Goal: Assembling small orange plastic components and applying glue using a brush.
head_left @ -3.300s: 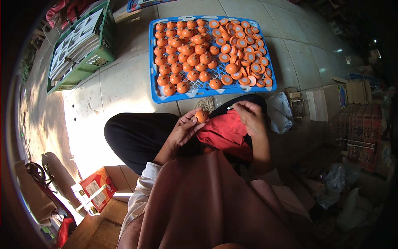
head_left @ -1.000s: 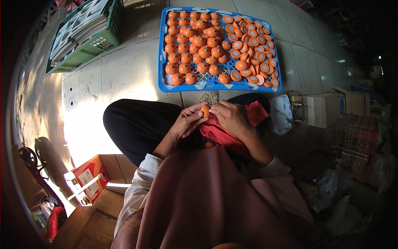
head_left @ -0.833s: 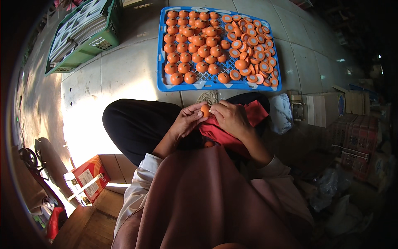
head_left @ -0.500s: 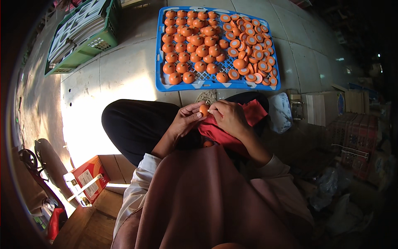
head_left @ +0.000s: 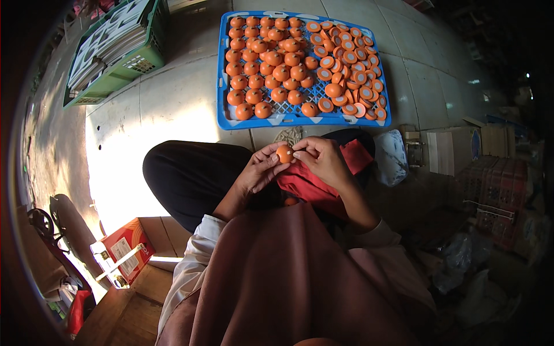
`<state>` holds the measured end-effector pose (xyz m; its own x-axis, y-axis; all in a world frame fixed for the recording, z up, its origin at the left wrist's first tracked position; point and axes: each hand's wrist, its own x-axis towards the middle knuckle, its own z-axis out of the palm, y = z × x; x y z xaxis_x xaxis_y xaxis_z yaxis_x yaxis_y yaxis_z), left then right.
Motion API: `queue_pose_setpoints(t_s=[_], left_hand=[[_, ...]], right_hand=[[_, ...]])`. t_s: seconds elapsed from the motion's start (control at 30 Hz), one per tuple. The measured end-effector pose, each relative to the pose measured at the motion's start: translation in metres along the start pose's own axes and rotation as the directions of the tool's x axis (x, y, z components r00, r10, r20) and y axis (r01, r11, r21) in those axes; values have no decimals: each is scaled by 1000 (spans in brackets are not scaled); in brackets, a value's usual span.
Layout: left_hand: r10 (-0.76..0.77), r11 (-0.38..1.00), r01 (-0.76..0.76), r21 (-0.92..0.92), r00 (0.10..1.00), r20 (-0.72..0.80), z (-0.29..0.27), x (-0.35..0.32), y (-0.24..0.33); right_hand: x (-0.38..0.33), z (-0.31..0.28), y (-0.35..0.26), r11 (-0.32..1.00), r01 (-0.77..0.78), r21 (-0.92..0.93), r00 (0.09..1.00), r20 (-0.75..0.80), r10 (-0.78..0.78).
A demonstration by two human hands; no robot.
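Observation:
My left hand (head_left: 259, 172) grips a small round orange piece (head_left: 283, 154) between thumb and fingertips above my lap. A tiny pale spot or stub shows on the piece's right side. Close beside it, my right hand (head_left: 324, 164) is closed in a pinch; whatever its fingertips hold is too small to make out. Red cloth (head_left: 311, 183) lies on my lap under the right hand. Beyond my knees, a blue tray (head_left: 306, 121) bears several round orange pieces with small dark stems (head_left: 281, 73) on the left and orange domes with pale discs (head_left: 359, 75) on the right.
A green crate (head_left: 151, 56) filled with flat white pieces stands at far left. A red box (head_left: 126, 248) is at lower left, by a wooden surface (head_left: 130, 311). On the right are a whitish container (head_left: 390, 157), pale stacked blocks (head_left: 450, 151) and red crates (head_left: 490, 184).
The orange piece has been turned, so its pale spot now shows. My right fingertips have drawn slightly right, off its face. The view has shifted a little.

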<state>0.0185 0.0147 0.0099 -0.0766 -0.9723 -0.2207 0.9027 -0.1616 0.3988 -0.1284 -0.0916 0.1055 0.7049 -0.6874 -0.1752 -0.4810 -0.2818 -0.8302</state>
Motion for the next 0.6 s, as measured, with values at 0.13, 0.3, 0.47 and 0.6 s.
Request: queue_pose_setpoints(t_s=[0.13,0.3,0.47,0.6], left_hand=[[-46,997,52,-65,995,91,1,1,4],[-81,993,89,-74,992,96,0,0,3],[-107,993,111,-52,992,68,0,-1,2],[-80,997,81,-17,995,53,1,-2,1]], right_hand=[[1,-4,-2,979,202,15,977,-68,-201],[3,-2,-3,885,412,-218,901,-46,-431],[3,-4,-6,814,475,-333,869,33,-494],[2,-2,-7,835,422,-354,900,54,-432]])
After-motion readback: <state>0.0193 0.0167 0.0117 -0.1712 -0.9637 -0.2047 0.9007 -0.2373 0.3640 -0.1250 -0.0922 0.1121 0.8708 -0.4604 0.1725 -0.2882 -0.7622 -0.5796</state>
